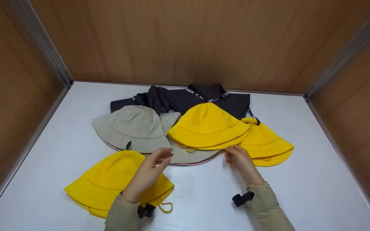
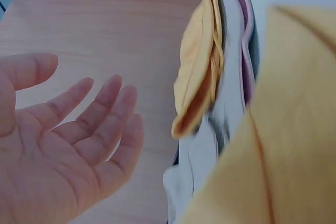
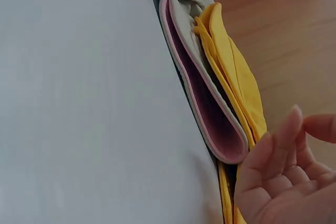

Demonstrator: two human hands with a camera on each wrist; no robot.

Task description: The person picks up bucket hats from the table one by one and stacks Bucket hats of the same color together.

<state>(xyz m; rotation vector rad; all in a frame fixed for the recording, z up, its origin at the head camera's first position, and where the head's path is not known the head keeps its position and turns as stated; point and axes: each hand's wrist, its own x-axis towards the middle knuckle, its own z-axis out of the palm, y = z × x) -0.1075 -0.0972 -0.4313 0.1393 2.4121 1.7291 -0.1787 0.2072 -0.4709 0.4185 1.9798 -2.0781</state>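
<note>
Far left, the front yellow hat (image 1: 104,178) lies forward and left of the central yellow hat (image 1: 209,125); a grey hat (image 1: 133,125) sits just left of that landmark. Here's your left hand (image 1: 148,175) above the front one, fingers relaxed, holding nothing. Behind the landmark, black lettered cloth (image 1: 178,99); beneath it, a pink-edged hat (image 1: 188,157). Your right hand (image 1: 241,162), loosely curled and holding nothing, is at its front-right brim, contact unclear; rightmost, another yellow hat (image 1: 270,142).
</note>
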